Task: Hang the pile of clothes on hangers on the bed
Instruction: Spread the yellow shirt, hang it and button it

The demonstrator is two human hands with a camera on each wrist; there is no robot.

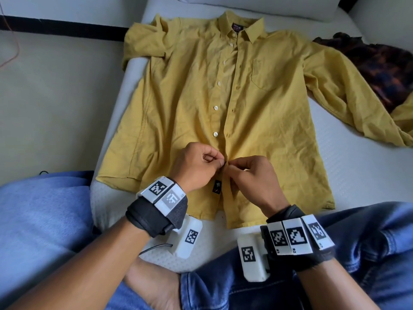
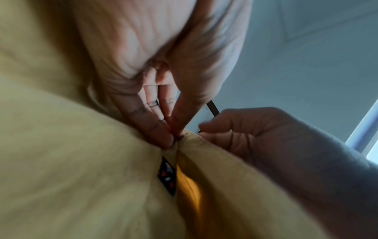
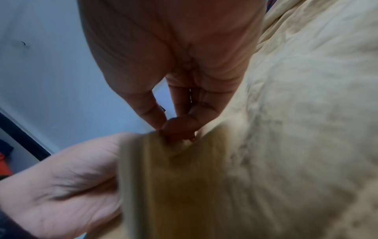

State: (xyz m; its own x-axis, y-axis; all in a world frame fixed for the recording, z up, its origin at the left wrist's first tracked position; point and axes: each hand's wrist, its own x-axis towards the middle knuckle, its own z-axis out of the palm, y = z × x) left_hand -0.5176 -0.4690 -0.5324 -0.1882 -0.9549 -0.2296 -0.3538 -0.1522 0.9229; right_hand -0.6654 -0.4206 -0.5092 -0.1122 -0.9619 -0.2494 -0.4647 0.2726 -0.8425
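A yellow shirt (image 1: 234, 90) is spread flat on the bed (image 1: 348, 166), front up. Its placket is pinched near the hem by the left hand (image 1: 199, 166) and the right hand (image 1: 252, 177), fingertips clamped on the cloth and almost touching. Just below the pinch a small dark label (image 1: 217, 187) is sewn. Beyond the shirt's outstretched sleeve, a dark patterned garment (image 1: 380, 66) lies.

Shirt (image 1: 257, 90) flat on the bed (image 1: 348, 166), collar at the far end near the pillow (image 1: 257, 5), hem nearest the person. Left sleeve folded in at the far left corner; right sleeve runs out to the right, over a second garment (image 1: 380, 68) at the bed's right side. Left hand (image 1: 196, 166) and right hand (image 1: 252, 177) meet on the placket low down, left of it and right of it, fingertips touching the cloth. Knees flank the hem.
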